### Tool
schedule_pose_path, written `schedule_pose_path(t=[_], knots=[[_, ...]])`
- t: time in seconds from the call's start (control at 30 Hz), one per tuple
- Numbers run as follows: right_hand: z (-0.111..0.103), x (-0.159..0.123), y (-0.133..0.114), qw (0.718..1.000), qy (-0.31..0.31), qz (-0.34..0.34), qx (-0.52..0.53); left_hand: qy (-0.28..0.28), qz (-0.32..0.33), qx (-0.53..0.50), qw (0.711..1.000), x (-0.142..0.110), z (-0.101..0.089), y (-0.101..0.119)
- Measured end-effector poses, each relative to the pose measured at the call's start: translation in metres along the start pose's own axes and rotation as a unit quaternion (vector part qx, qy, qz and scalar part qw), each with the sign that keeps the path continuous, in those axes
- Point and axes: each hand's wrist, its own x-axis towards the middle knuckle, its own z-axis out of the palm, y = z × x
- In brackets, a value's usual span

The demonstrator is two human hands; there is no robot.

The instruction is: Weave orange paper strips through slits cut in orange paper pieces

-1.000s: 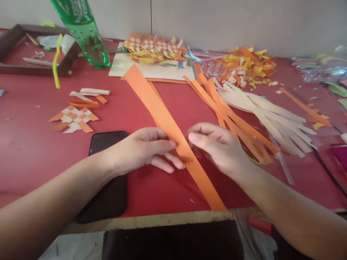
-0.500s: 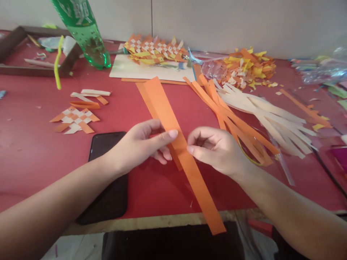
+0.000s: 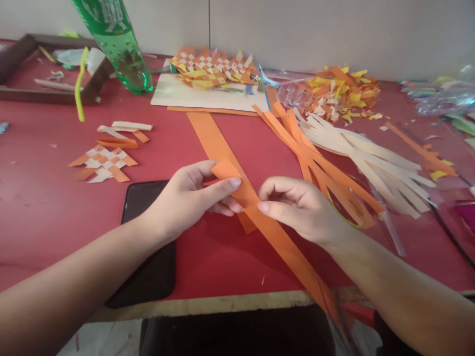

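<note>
A single camera, worn on the person's head, looked forward and steeply down over the near edge of a red table (image 3: 208,262). It sat close above the work, so the forearms entered large from the near left and near right corners, leading to the left hand (image 3: 198,195) and right hand (image 3: 302,207) around mid-view. The far side reached a pale wall (image 3: 334,34), cut off by the top border.

Bare forearms (image 3: 111,262), and seemingly dark clothing (image 3: 237,332) below.
</note>
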Motion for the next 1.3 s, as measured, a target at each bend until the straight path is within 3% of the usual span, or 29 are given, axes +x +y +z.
schedule_pose_path(t=[0.1,0.17,0.37,0.5,0.9,1.17,1.3], knots=[[-0.001,-0.001,-0.001,1.0,0.019,-0.005,0.006,0.078,0.064,-0.021,0.995,0.001,-0.001,0.0],[-0.001,0.0,-0.001,0.999,0.04,-0.006,0.011,0.092,0.079,-0.018,0.992,0.002,-0.001,0.0],[0.001,0.003,0.004,0.992,0.11,-0.051,0.027,-0.009,0.012,0.074,0.997,-0.002,0.002,-0.001],[0.003,0.002,0.004,0.993,0.088,-0.072,0.007,-0.063,-0.008,0.118,0.991,-0.005,0.004,-0.002],[0.007,0.0,0.0,0.998,0.041,-0.039,0.037,-0.107,-0.018,0.166,0.98,-0.006,0.007,-0.001],[0.008,0.001,0.003,0.999,0.013,-0.04,0.03,-0.097,0.031,0.243,0.965,-0.009,0.005,-0.002],[0.007,0.002,0.002,0.998,0.02,-0.046,0.045,-0.091,0.02,0.23,0.969,-0.011,0.006,-0.001]])
